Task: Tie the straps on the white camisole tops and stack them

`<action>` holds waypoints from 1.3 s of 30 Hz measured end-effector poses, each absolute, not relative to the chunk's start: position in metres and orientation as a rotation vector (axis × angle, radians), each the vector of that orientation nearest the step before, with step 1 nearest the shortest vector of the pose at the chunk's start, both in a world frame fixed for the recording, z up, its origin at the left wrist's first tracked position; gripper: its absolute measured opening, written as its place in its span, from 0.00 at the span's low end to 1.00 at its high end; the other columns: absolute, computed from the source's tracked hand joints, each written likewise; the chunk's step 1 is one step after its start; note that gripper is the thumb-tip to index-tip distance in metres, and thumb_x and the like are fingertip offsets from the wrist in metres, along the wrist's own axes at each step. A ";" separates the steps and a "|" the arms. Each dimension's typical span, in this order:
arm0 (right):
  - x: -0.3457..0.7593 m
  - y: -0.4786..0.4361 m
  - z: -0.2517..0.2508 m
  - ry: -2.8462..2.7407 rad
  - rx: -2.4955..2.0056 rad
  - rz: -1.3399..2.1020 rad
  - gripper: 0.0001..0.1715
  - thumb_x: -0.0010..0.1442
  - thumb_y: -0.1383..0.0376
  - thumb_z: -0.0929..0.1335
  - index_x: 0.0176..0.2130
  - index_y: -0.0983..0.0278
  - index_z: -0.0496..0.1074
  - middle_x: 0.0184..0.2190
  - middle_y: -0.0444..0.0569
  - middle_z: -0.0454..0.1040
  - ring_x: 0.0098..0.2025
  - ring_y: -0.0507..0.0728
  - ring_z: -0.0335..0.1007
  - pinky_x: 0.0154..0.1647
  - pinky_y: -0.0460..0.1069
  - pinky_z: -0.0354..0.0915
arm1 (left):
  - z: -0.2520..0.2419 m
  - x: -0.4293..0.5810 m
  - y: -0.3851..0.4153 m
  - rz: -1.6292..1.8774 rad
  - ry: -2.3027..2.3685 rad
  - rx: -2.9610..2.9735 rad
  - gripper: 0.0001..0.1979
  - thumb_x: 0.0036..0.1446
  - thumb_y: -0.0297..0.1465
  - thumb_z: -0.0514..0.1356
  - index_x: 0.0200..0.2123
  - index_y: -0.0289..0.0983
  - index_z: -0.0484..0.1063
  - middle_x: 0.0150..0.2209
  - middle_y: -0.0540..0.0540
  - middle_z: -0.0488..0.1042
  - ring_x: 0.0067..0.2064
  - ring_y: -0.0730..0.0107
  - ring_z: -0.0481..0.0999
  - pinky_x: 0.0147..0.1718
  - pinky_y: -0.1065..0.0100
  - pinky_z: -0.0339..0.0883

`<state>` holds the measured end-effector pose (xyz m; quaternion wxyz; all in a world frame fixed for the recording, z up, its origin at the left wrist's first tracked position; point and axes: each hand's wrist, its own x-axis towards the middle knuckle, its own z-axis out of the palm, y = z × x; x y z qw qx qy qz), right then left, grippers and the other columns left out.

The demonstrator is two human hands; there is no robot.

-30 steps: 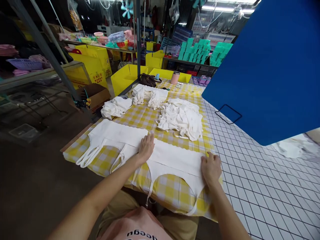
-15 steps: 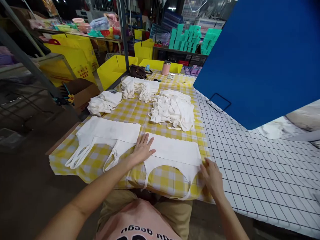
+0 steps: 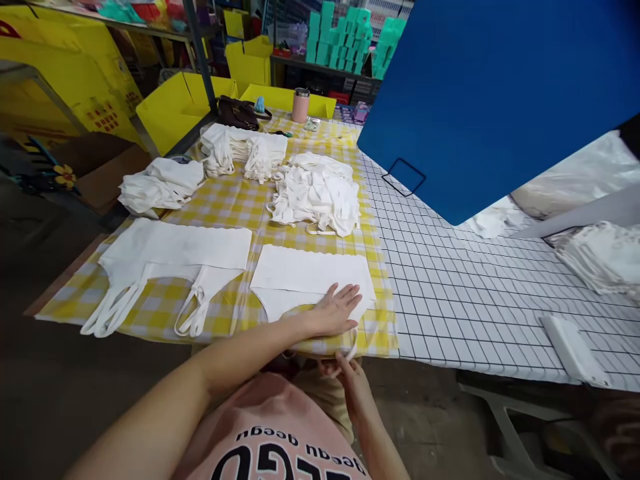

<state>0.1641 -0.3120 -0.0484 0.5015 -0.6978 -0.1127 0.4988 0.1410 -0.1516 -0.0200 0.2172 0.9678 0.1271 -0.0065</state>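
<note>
A white strappy top (image 3: 305, 270) lies flat in front of me, its scalloped edge away from me. My left hand (image 3: 336, 311) rests on its right side with the fingers stretched out. At the table's front edge, just below, my right hand (image 3: 346, 368) pinches a thin shoulder strap (image 3: 354, 343) of this top. A second white top (image 3: 180, 248) lies spread to the left, its straps towards me. Beyond them sit a loose heap of white tops (image 3: 320, 193), a neater stack (image 3: 245, 147) and a bunched white pile (image 3: 160, 183).
A yellow checked cloth (image 3: 225, 200) covers this table; a white grid-patterned cloth (image 3: 430, 280) continues to the right. A large blue panel (image 3: 480, 100) overhangs that side. A pink tumbler (image 3: 301, 105) and dark bag (image 3: 237, 113) stand at the back. Yellow bins (image 3: 175, 107) are behind left.
My left hand has moved right across the top, from its left end to its right side. My right hand has come down and left to the strap. The view has shifted right.
</note>
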 end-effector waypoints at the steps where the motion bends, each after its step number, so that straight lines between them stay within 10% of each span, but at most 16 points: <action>1: 0.163 -0.314 -0.048 -0.208 -1.662 1.204 0.26 0.43 0.43 0.69 0.25 0.61 0.61 0.13 0.38 0.60 0.18 0.52 0.63 0.24 0.47 0.63 | -0.021 0.141 -0.153 -0.020 0.355 2.685 0.32 0.60 0.42 0.47 0.62 0.32 0.46 0.65 0.37 0.41 0.66 0.60 0.38 0.61 0.52 0.33; 6: 0.182 -0.344 -0.029 -0.284 -1.747 1.282 0.29 0.43 0.41 0.68 0.30 0.61 0.60 0.11 0.31 0.48 0.11 0.45 0.40 0.11 0.42 0.45 | -0.023 0.140 -0.155 -0.043 0.405 2.728 0.38 0.57 0.49 0.47 0.63 0.30 0.44 0.65 0.36 0.37 0.66 0.58 0.35 0.60 0.48 0.29; 19: 0.242 -0.390 0.087 -0.956 -1.661 1.661 0.25 0.58 0.49 0.62 0.28 0.65 0.75 0.24 0.51 0.74 0.29 0.56 0.69 0.32 0.48 0.62 | -0.023 0.144 -0.159 -0.102 0.444 2.769 0.43 0.53 0.53 0.49 0.63 0.30 0.43 0.65 0.35 0.36 0.66 0.55 0.34 0.60 0.46 0.28; 29: 0.276 -0.304 0.088 -0.559 -1.394 1.380 0.24 0.54 0.46 0.63 0.31 0.63 0.73 0.09 0.39 0.56 0.13 0.49 0.52 0.15 0.44 0.54 | -0.029 0.145 -0.158 -0.073 0.436 2.746 0.45 0.52 0.54 0.48 0.63 0.31 0.42 0.65 0.36 0.34 0.66 0.56 0.33 0.60 0.46 0.27; 39: 0.331 -0.239 0.042 -0.205 -1.395 1.181 0.10 0.57 0.60 0.65 0.31 0.63 0.70 0.41 0.53 0.75 0.38 0.55 0.73 0.26 0.45 0.70 | -0.023 0.143 -0.160 -0.048 0.445 2.753 0.41 0.54 0.51 0.49 0.63 0.31 0.43 0.65 0.36 0.37 0.66 0.55 0.34 0.60 0.46 0.28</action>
